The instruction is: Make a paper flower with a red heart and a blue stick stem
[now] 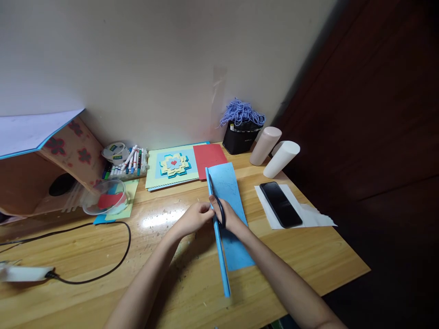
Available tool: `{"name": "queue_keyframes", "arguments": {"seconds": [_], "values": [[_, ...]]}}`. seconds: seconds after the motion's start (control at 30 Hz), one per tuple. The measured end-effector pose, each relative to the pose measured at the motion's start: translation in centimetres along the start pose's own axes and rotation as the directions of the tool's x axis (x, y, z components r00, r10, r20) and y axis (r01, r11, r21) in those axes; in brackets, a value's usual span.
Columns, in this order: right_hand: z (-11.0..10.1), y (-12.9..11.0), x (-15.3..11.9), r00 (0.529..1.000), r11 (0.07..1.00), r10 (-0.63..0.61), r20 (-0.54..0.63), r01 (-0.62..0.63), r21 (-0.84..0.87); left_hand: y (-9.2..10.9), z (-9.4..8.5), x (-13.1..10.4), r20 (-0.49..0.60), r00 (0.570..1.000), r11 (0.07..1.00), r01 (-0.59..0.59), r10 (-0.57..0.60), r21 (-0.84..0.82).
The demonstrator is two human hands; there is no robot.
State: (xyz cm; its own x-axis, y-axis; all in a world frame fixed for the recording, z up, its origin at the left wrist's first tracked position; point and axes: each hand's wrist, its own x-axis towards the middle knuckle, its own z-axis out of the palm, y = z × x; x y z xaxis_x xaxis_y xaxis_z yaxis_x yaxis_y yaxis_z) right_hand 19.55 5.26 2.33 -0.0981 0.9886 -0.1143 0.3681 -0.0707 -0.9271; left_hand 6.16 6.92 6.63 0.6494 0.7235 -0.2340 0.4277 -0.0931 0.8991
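A sheet of blue paper lies lengthwise on the wooden table in front of me. Along its left side runs a narrow blue paper strip, which looks rolled or folded. My left hand pinches this strip about midway, thumb and fingers closed. My right hand, touching the left at the fingertips, grips black-handled scissors. Their blades point away from me and lie along the strip's upper part; whether the blades are parted is hard to see.
A black phone rests on white paper at right, below two cylinders. Behind are a black holder with purple yarn, red paper, a layered paper flower and markers. A cable curves at left near a plastic bowl.
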Motion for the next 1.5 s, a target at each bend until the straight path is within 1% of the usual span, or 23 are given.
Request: {"name": "queue_keyframes", "arguments": {"seconds": [0.07,0.2,0.27,0.37,0.5,0.63,0.8,0.93,1.03,1.23,1.33,1.37,1.43,1.5], "values": [[-0.1,-0.1,-0.1,1.000,1.000,-0.004,0.000,0.004,-0.014,-0.1,0.0,0.1,-0.008,1.000,1.000,-0.003,0.003,0.023],[-0.4,-0.5,-0.5,0.998,1.000,-0.005,0.058,0.006,-0.009,-0.1,0.0,0.1,-0.052,0.999,0.997,0.014,-0.010,0.074],[-0.5,-0.6,-0.5,0.998,1.000,-0.002,0.067,0.003,-0.018,0.1,0.0,0.0,-0.035,0.999,0.996,0.015,-0.012,0.084],[-0.5,-0.6,-0.4,0.999,0.998,0.020,0.030,-0.018,-0.052,0.4,0.0,-0.2,0.005,1.000,0.997,0.015,-0.016,0.081],[-0.3,-0.6,-0.3,0.999,0.996,0.013,-0.052,-0.017,-0.085,0.7,0.0,-0.3,0.013,1.000,0.998,-0.003,0.003,0.061],[-0.3,-0.6,-0.3,0.999,0.994,0.021,-0.049,-0.026,-0.107,0.7,-0.1,-0.3,0.017,1.000,0.999,-0.012,0.011,0.051],[-0.6,-0.8,-0.1,0.998,0.987,0.047,-0.049,-0.053,-0.148,0.3,0.0,-0.4,0.096,0.995,1.000,-0.001,-0.001,0.024],[-0.6,-0.7,0.0,0.993,0.982,0.037,-0.108,-0.057,-0.179,0.1,0.2,-0.3,0.088,0.996,1.000,-0.016,0.015,0.014],[-0.5,-0.5,0.2,0.992,0.982,0.028,-0.125,-0.051,-0.181,0.1,0.1,-0.3,0.076,0.997,1.000,-0.009,0.008,0.017],[-0.5,-0.2,0.4,0.991,0.990,0.088,-0.101,-0.098,-0.098,0.5,-0.1,-0.6,0.134,0.991,1.000,-0.002,0.003,-0.010],[-0.5,-0.1,0.5,0.984,0.992,0.106,-0.141,-0.114,-0.049,0.6,0.1,-0.6,0.151,0.988,1.000,0.017,-0.015,-0.010],[-0.5,-0.1,0.6,0.982,0.992,0.123,-0.144,-0.125,-0.008,0.5,0.1,-0.5,0.157,0.987,1.000,0.027,-0.025,-0.012],[-0.5,0.1,0.8,0.973,0.976,0.191,-0.126,-0.174,0.134,0.5,0.2,-0.4,0.145,0.988,0.999,0.051,-0.049,-0.012],[-0.7,0.3,1.0,0.962,0.936,0.254,-0.102,-0.218,0.276,0.3,0.0,-0.4,0.091,0.992,0.996,0.085,-0.083,-0.016]]}}
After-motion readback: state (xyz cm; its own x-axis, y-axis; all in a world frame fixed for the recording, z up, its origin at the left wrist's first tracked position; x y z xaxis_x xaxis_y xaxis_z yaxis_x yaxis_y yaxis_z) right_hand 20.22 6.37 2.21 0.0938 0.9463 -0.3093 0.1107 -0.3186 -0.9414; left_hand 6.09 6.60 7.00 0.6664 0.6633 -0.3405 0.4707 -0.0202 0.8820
